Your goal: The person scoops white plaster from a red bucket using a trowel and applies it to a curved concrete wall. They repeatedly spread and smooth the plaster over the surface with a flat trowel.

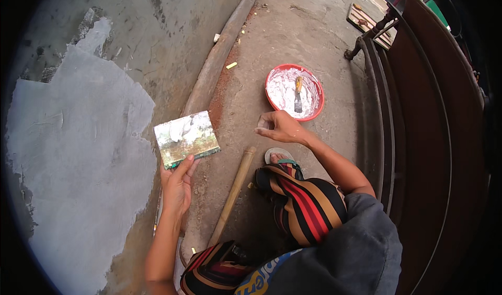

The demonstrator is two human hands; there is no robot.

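My left hand [177,188] grips a flat rectangular plate [183,135], smeared white on top with a green edge. My right hand [274,125] is curled, thumb near fingertips; anything inside is hidden. It is just beside a red basin [270,97] of white paste [286,88]. A scraper [298,101] with a yellowish handle lies in the paste. To my left, the wall [130,28] carries a large pale grey patch [78,159] with ragged edges.
A wooden pole [232,190] lies between my feet and the wall. A raised ledge [219,54] runs along the wall base. Dark wooden furniture [429,138] stands along the right. A slatted board [361,18] is behind it on the concrete floor [298,23].
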